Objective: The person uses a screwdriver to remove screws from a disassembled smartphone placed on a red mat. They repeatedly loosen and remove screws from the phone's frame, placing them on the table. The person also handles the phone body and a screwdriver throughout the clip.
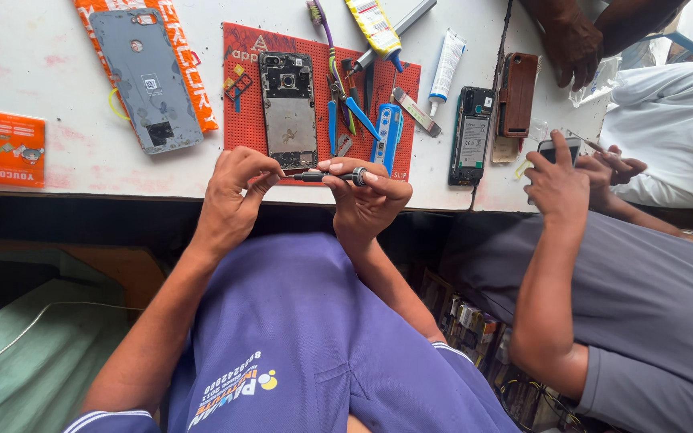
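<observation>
My right hand grips a small black screwdriver with a silver end cap, held level above the near edge of the red work mat. The fingertips of my left hand pinch the screwdriver's tip end. Just beyond both hands an opened phone lies on the mat with its back off and its insides showing. Its grey back cover rests to the left on an orange package.
Blue-handled tweezers, a blue pry tool, a toothbrush and glue tubes crowd the mat's right side. Another phone and a brown case lie further right. A co-worker's hands hold a phone there. An orange packet sits far left.
</observation>
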